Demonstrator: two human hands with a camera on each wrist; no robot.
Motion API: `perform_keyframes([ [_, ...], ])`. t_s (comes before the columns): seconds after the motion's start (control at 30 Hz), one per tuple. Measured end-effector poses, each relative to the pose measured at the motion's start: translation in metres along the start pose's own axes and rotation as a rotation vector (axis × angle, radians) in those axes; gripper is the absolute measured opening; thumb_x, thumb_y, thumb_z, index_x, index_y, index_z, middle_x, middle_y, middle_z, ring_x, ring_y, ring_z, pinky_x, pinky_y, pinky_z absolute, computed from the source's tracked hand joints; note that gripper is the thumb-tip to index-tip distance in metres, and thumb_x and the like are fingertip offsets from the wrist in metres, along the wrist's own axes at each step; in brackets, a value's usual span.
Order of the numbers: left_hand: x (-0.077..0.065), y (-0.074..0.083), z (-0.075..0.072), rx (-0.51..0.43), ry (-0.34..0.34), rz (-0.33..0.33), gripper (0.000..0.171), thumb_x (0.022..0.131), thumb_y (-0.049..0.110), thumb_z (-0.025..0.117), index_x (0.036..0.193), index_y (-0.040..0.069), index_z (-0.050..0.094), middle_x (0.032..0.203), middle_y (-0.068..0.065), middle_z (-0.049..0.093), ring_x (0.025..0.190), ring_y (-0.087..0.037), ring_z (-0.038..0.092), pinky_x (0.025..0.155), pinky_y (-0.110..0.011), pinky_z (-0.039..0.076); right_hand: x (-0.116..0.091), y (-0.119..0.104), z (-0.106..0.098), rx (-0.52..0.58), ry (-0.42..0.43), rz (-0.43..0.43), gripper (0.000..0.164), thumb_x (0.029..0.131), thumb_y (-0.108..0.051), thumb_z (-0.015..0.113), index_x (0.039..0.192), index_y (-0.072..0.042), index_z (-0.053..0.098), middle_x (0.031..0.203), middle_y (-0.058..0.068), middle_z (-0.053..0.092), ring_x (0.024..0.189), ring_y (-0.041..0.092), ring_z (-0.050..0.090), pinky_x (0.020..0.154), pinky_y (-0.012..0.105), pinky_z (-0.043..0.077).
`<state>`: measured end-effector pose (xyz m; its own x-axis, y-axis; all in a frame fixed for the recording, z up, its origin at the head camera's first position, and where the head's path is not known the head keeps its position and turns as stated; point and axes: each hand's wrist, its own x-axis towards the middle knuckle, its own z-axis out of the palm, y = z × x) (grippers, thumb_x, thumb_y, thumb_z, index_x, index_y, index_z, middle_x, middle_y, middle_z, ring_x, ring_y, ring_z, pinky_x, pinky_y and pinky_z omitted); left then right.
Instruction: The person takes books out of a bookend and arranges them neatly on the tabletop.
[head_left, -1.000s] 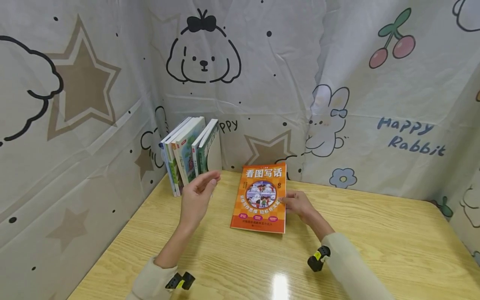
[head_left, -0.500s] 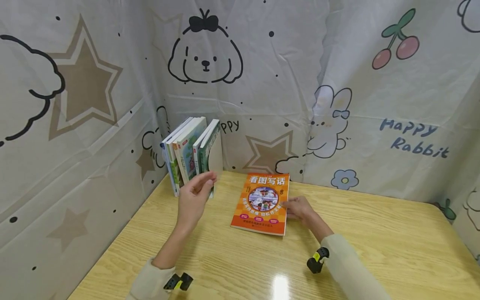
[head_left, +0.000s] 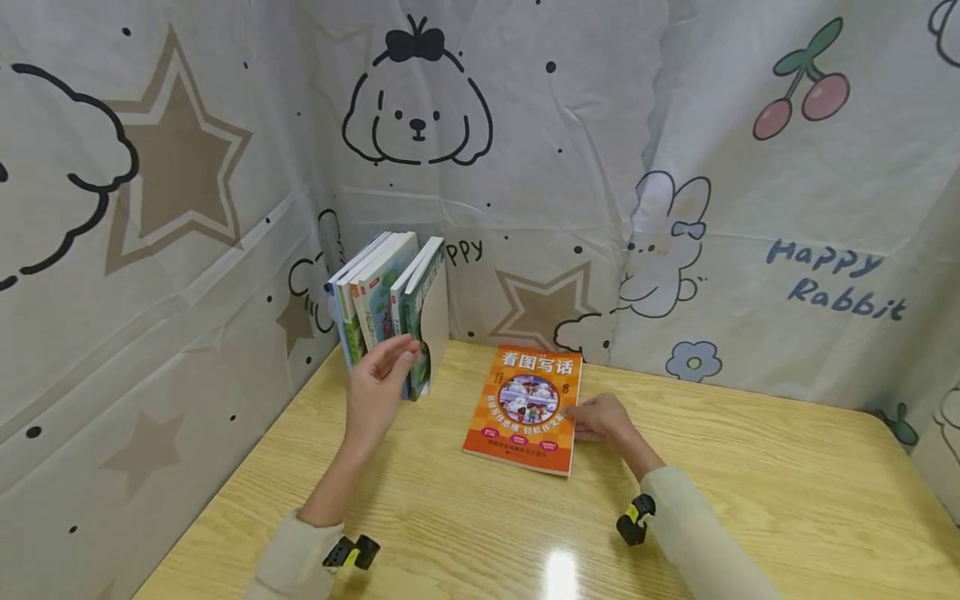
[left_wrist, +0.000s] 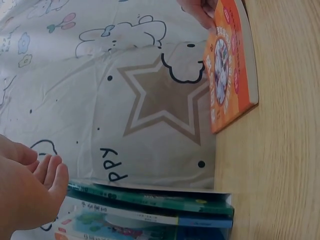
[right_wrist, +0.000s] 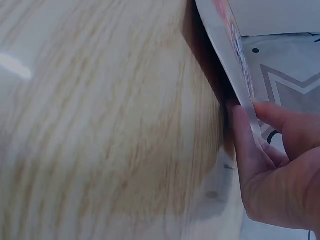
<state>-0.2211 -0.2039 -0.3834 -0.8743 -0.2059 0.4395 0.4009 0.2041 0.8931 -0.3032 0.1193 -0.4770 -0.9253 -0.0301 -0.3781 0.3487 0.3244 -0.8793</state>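
An orange book [head_left: 522, 408] with a round picture on its cover lies tilted on the table, its far end slightly raised. My right hand [head_left: 606, 423] pinches the book's right edge, thumb on the cover and fingers beneath, as the right wrist view shows. My left hand [head_left: 377, 387] hovers with loosely bent fingers in front of a row of upright books [head_left: 382, 292] at the back left. It holds nothing. In the left wrist view, a green book [left_wrist: 150, 200] stands at the end of that row, close to the left hand; whether they touch I cannot tell.
Printed cloth walls [head_left: 540, 183] enclose the wooden table [head_left: 720, 467] at the back and left. The row of books leans a little near the back left corner. Black wrist cameras [head_left: 352, 552] sit on both cuffs.
The orange book's raised far end has come down, and the book lies flatter. My left hand has drawn slightly left and back toward me. The right hand keeps its pinch.
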Motion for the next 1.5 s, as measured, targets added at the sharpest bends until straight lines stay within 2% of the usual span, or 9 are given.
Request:
perform_keyframes([
  [0.2, 0.011, -0.005, -0.009, 0.017, 0.064, -0.031, 0.03, 0.101, 0.008, 0.06, 0.128, -0.005, 0.062, 0.12, -0.019, 0.067, 0.105, -0.01, 0.064, 0.093, -0.02, 0.05, 0.004, 0.005, 0.002, -0.109, 0.069, -0.037, 0.023, 0.088, -0.013, 0.077, 0.084, 0.008, 0.067, 0.078, 0.015, 0.073, 0.068, 0.022, 0.072, 0.061, 0.032, 0.06],
  [0.43, 0.025, -0.012, -0.02, 0.08, 0.144, -0.039, 0.03, 0.101, 0.011, 0.06, 0.127, -0.005, 0.062, 0.12, -0.017, 0.068, 0.106, -0.018, 0.065, 0.092, -0.019, 0.05, 0.004, 0.003, 0.003, -0.202, 0.117, -0.088, 0.031, 0.084, -0.017, 0.081, 0.069, 0.003, 0.063, 0.066, 0.012, 0.069, 0.055, 0.019, 0.068, 0.053, 0.03, 0.058],
  [0.7, 0.048, -0.035, -0.037, 0.2, 0.282, -0.075, 0.032, 0.101, 0.007, 0.058, 0.131, -0.005, 0.06, 0.124, -0.019, 0.065, 0.113, -0.028, 0.062, 0.099, -0.035, 0.049, 0.003, 0.005, 0.002, -0.24, 0.124, -0.092, 0.029, 0.084, -0.017, 0.081, 0.072, 0.005, 0.066, 0.062, 0.01, 0.068, 0.052, 0.018, 0.067, 0.05, 0.028, 0.057],
  [0.8, 0.055, -0.041, -0.042, 0.206, 0.332, -0.079, 0.035, 0.1, 0.003, 0.057, 0.133, -0.007, 0.057, 0.128, -0.023, 0.062, 0.117, -0.033, 0.06, 0.101, -0.037, 0.048, 0.003, 0.005, 0.001, -0.218, 0.118, -0.081, 0.028, 0.084, -0.015, 0.081, 0.073, 0.006, 0.067, 0.063, 0.011, 0.068, 0.053, 0.019, 0.067, 0.051, 0.029, 0.057],
  [1.0, 0.063, -0.047, -0.045, 0.217, 0.381, -0.048, 0.04, 0.098, -0.001, 0.056, 0.137, -0.008, 0.052, 0.127, -0.026, 0.059, 0.116, -0.035, 0.058, 0.101, -0.037, 0.048, 0.002, 0.003, -0.001, -0.181, 0.104, -0.054, 0.021, 0.086, -0.012, 0.079, 0.079, 0.007, 0.072, 0.068, 0.011, 0.07, 0.057, 0.018, 0.069, 0.055, 0.029, 0.058],
  [1.13, 0.065, -0.05, -0.046, 0.252, 0.449, -0.018, 0.037, 0.097, -0.002, 0.058, 0.133, -0.007, 0.053, 0.123, -0.024, 0.053, 0.109, -0.031, 0.055, 0.098, -0.039, 0.048, 0.002, 0.004, -0.002, -0.17, 0.101, -0.05, 0.018, 0.086, -0.01, 0.078, 0.081, 0.007, 0.072, 0.068, 0.011, 0.07, 0.057, 0.018, 0.069, 0.055, 0.029, 0.058],
  [1.2, 0.066, -0.051, -0.048, 0.264, 0.473, -0.011, 0.038, 0.096, -0.003, 0.058, 0.133, -0.006, 0.051, 0.125, -0.025, 0.05, 0.112, -0.031, 0.052, 0.1, -0.041, 0.046, 0.002, 0.005, -0.002, -0.158, 0.101, -0.052, 0.017, 0.086, -0.009, 0.078, 0.082, 0.007, 0.072, 0.068, 0.012, 0.07, 0.058, 0.018, 0.069, 0.055, 0.029, 0.059],
  [1.3, 0.069, -0.053, -0.051, 0.271, 0.473, -0.026, 0.041, 0.096, -0.003, 0.057, 0.136, -0.006, 0.049, 0.13, -0.026, 0.049, 0.12, -0.036, 0.05, 0.105, -0.044, 0.042, 0.0, 0.005, -0.003, -0.137, 0.104, -0.058, 0.016, 0.086, -0.007, 0.077, 0.083, 0.007, 0.071, 0.069, 0.012, 0.07, 0.059, 0.019, 0.07, 0.056, 0.029, 0.059],
  [1.5, 0.073, -0.061, -0.054, 0.281, 0.396, -0.083, 0.037, 0.096, -0.005, 0.052, 0.133, -0.009, 0.052, 0.129, -0.026, 0.057, 0.12, -0.038, 0.055, 0.104, -0.046, 0.044, -0.007, 0.0, -0.007, -0.123, 0.105, -0.093, 0.017, 0.088, -0.008, 0.074, 0.089, 0.008, 0.073, 0.075, 0.013, 0.072, 0.065, 0.022, 0.071, 0.061, 0.032, 0.06],
])
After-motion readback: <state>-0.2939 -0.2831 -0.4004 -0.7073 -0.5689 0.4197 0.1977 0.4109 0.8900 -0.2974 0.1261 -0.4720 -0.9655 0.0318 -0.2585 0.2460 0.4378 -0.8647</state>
